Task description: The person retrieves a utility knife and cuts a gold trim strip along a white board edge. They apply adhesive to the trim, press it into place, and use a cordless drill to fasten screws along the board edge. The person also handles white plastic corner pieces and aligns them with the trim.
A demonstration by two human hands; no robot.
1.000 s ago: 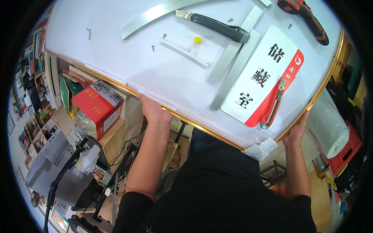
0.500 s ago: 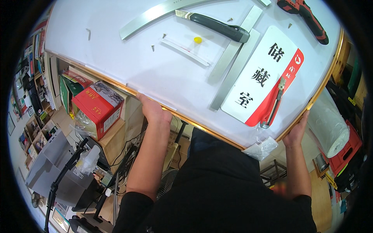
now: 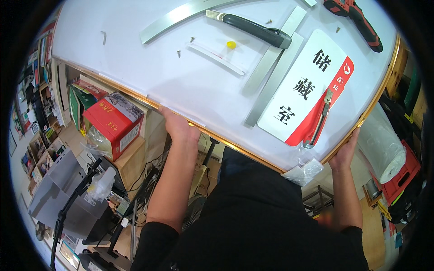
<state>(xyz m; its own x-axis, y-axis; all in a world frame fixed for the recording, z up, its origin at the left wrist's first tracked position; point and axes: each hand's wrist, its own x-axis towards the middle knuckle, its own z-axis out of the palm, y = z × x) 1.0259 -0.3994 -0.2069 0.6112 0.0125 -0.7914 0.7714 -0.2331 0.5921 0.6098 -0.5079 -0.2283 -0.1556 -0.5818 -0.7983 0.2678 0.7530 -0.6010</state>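
A cluttered room surrounds the white table (image 3: 135,77): to the left, below its edge, a red box (image 3: 113,122) sits on a wooden cabinet (image 3: 131,151); to the right is a roll of clear wrap (image 3: 382,153). A gold rim (image 3: 239,148) runs round the table, and a clear plastic packet (image 3: 304,172) overhangs it at the near corner, between the hands. Toward the left the surface opens out, with a hex key (image 3: 104,37) well apart from the rest. A white sign with a red band (image 3: 303,86) lies near the right-hand edge, a small red knife (image 3: 321,119) on it and metal strips (image 3: 273,81) beside it. A black utility knife (image 3: 253,29) lies across the strips; a drill (image 3: 357,22) sits at the far right.

The left hand (image 3: 180,126) touches the near rim, thumb against it, fingers hidden; how far it is closed I cannot tell. The right hand (image 3: 344,152) meets the right rim with its fingertips up along it; its grip cannot be told either.
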